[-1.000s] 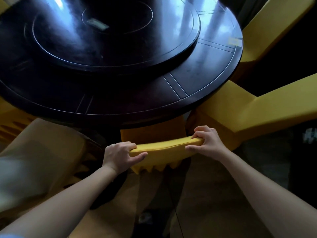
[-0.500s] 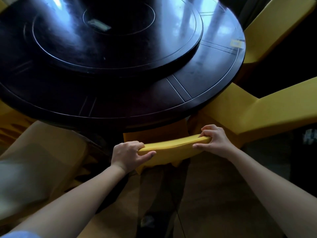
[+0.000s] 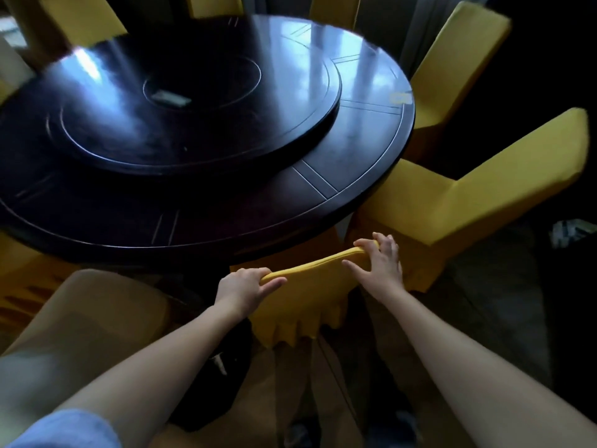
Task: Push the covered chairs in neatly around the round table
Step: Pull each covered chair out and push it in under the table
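A dark round table (image 3: 355,176) with a raised turntable (image 3: 200,101) fills the upper middle. Directly before me stands a yellow-covered chair (image 3: 303,302), its seat tucked under the table's near edge. My left hand (image 3: 242,289) grips the left end of its top rail. My right hand (image 3: 381,263) holds the right end, fingers curled over the rail, thumb spread. The chair's seat and legs are hidden by the table and the cover's skirt.
Two more yellow-covered chairs (image 3: 478,195) (image 3: 452,72) stand at the right of the table. A beige-covered chair (image 3: 80,334) is at my lower left, and further yellow chairs (image 3: 80,17) stand at the far side. Dark floor lies at the right.
My view has lifted and pulled back, so more of the table and the far chairs show. Both hands stay on the chair's top rail; the right thumb has spread out.
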Demonstrator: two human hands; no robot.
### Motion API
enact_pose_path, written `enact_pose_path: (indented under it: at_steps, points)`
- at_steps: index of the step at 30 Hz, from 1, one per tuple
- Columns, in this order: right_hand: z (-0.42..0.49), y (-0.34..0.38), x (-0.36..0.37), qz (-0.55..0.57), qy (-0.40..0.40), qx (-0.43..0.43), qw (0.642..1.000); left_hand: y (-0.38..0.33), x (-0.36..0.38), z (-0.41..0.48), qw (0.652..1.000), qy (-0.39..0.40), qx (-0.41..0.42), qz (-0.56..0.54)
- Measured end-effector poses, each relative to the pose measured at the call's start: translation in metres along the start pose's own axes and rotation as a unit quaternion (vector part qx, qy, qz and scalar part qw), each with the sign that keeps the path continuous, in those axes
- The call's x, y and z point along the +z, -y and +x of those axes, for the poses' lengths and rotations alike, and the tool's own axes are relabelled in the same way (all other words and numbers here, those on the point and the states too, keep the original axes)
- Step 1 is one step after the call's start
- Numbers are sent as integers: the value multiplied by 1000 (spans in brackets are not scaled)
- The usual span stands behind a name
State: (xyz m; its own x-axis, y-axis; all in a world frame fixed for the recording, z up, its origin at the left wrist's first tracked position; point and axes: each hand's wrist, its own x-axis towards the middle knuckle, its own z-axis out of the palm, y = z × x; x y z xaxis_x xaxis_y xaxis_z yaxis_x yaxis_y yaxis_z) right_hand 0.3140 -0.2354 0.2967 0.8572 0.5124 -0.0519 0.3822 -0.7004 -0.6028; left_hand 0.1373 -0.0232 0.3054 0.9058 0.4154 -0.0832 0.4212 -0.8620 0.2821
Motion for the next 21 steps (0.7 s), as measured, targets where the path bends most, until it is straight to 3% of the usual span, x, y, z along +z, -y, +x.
enact_pose_path:
  at_steps: [1,6,12,15,21]
  points:
    - [15,-18,-30,-6,-5,-11,1000,-35,0,22,1000,0,-6,-4]
    - [5,-10,-12,-28,40,-50,998,-15,9,8,1000,-19,1,-1]
    - [-15,-15,7,-92,116,-125,981,-53,30,6,997,74,9,2]
    - [-27,-38,2,-96,138,-106,980,-63,40,7,994,103,21,25]
    - [-5,-152,-97,-111,98,-16,989,-204,60,82,988,99,113,40]
